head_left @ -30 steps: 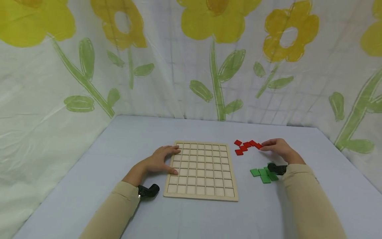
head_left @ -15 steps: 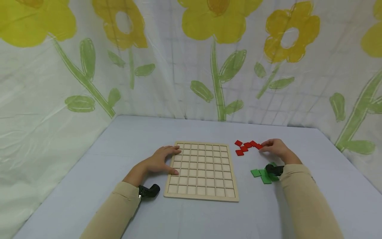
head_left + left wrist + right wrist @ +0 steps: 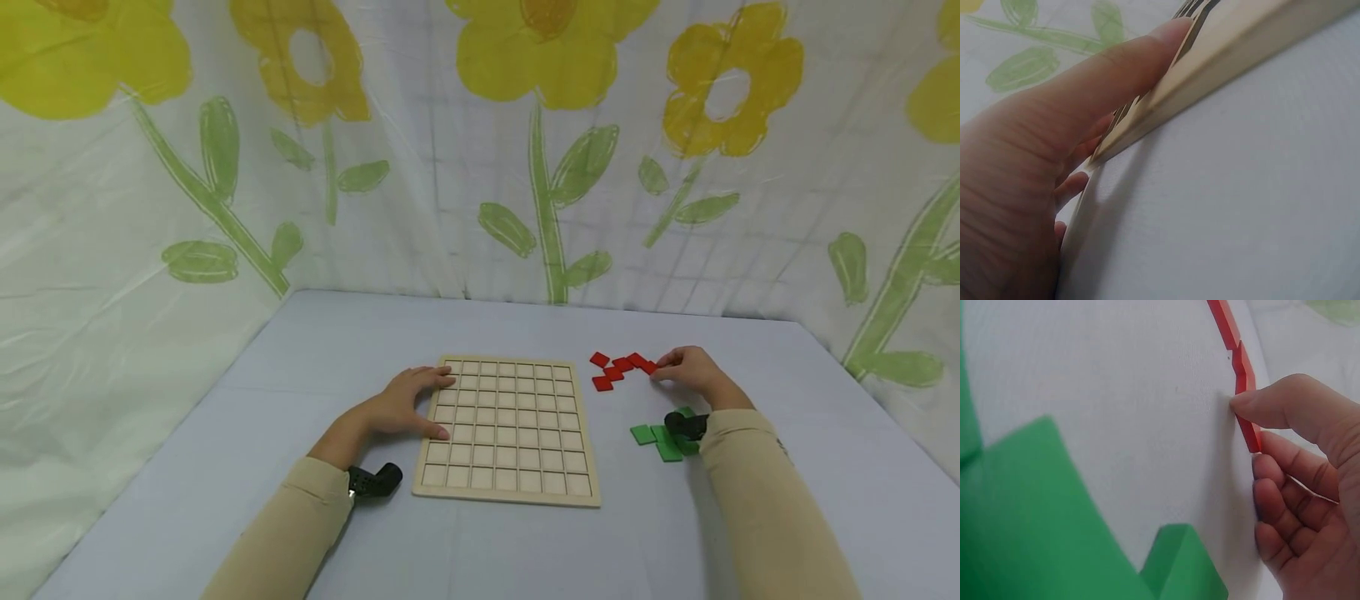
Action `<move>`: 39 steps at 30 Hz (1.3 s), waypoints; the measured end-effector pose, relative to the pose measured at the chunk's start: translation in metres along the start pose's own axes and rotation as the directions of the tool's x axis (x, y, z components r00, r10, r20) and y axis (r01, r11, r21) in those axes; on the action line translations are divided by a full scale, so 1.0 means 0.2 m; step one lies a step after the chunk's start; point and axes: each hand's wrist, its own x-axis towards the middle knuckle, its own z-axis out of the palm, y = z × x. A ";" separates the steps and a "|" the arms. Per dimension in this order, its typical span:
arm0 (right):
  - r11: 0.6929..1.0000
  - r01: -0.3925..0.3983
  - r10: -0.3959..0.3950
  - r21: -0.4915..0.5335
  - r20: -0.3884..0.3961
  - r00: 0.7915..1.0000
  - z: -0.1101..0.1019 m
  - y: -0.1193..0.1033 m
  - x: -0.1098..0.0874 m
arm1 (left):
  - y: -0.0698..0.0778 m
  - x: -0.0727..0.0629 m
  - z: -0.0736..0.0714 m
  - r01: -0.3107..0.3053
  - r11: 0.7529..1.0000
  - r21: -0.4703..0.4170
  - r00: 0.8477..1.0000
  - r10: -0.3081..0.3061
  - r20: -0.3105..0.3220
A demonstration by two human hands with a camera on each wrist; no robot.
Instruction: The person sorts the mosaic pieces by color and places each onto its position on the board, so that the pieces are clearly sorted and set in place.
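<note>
A pale wooden board (image 3: 507, 498) with a grid of square recesses lies flat in the middle of the table. My left hand (image 3: 396, 406) rests at its left edge, thumb and fingertips spread over the rim; the left wrist view shows the thumb (image 3: 1129, 65) lying on the frame. To the right of the board, my right hand (image 3: 696, 372) pinches a red square tile (image 3: 1248, 434) between thumb and index finger. That tile sits at the right end of a loose chain of red tiles (image 3: 622, 364), still down at table level. The other right fingers are curled.
Several green square tiles (image 3: 667, 451) lie nearer the front, partly hidden under the right wrist and its black camera (image 3: 686, 425). Another black camera (image 3: 375, 480) sits on the left wrist. A flower-printed curtain (image 3: 420, 167) hangs behind the white table (image 3: 360, 325).
My right forearm has shifted slightly left over the green tiles, and the right fingertips have closed in on the end red tile. The left hand and board stay put.
</note>
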 end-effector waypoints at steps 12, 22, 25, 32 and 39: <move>0.999 -0.010 0.009 -0.041 -0.019 1.000 0.01 -0.01 0.00 | 0.01 -0.01 0.00 -0.023 1.000 -0.016 1.000 0.023 -0.019; 0.999 -0.015 0.013 -0.049 -0.044 0.999 -0.02 -0.02 -0.04 | 0.01 -0.02 0.00 -0.025 1.000 -0.016 1.000 0.025 -0.014; 0.999 -0.013 0.011 -0.036 -0.053 0.999 -0.03 -0.01 -0.04 | 0.01 -0.02 -0.01 -0.006 1.000 -0.020 1.000 0.006 -0.003; 1.000 -0.006 0.005 -0.029 -0.053 0.999 -0.04 0.01 -0.04 | 0.02 -0.01 -0.01 0.015 1.000 0.002 1.000 -0.015 0.010; 0.997 0.061 -0.063 -0.040 -0.061 0.996 -0.05 0.00 -0.07 | 0.02 -0.02 -0.01 0.019 1.000 -0.009 1.000 -0.019 0.012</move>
